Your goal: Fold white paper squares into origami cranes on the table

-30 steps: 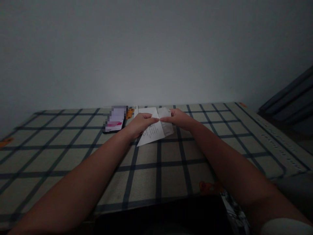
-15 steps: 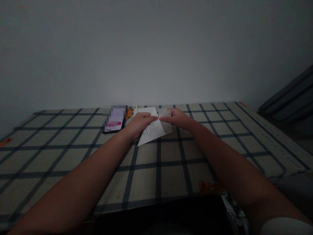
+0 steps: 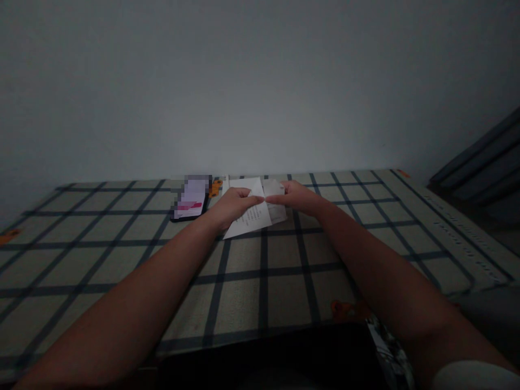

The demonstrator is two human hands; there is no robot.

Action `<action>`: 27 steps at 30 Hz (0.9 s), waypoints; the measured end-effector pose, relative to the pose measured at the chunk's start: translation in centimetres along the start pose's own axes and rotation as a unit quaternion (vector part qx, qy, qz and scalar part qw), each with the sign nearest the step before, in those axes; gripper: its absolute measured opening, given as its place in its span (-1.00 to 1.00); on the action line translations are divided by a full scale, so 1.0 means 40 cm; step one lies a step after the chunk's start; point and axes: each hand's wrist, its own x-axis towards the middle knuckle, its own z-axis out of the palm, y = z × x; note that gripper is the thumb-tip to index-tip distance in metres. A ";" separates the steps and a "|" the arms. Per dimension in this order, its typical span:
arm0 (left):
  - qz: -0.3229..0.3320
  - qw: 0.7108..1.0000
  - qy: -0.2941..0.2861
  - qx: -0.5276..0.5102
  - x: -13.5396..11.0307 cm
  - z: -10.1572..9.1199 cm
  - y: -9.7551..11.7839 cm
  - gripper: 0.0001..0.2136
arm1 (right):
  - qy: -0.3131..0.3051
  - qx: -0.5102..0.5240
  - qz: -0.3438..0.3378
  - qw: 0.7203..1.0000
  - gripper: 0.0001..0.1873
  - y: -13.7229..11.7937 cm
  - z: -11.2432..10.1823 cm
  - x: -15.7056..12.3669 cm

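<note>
The printed paper (image 3: 258, 216) is just to the right of the smartphone (image 3: 192, 196), raised at a tilt between two hands over the checked cloth (image 3: 280, 295) of the bench. It should handle as something very light, thin and limp, bending under the least pressure; I would judge it easy to crease or tear, and hardly slippery. The sound place to take hold is along its edges or close to the central line, with a thumb above and fingertips beneath.

The left hand (image 3: 231, 209), the nearer of the two to the smartphone, is pinched narrow on the printed side, its thumb lying flat along the sheet. The right hand (image 3: 304, 198), farther to the right of the smartphone, pinches the greyer paper part (image 3: 278, 215) just as narrowly. The thumb tips nearly meet where the two parts adjoin (whether they are one folded sheet or separate pieces, I cannot tell). Most of the fingers underneath are hidden.
</note>
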 end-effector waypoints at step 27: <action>-0.040 0.993 -0.017 -0.112 -0.001 0.009 0.007 -0.84 | 0.046 0.011 -0.022 0.999 -0.55 -0.004 0.010 0.003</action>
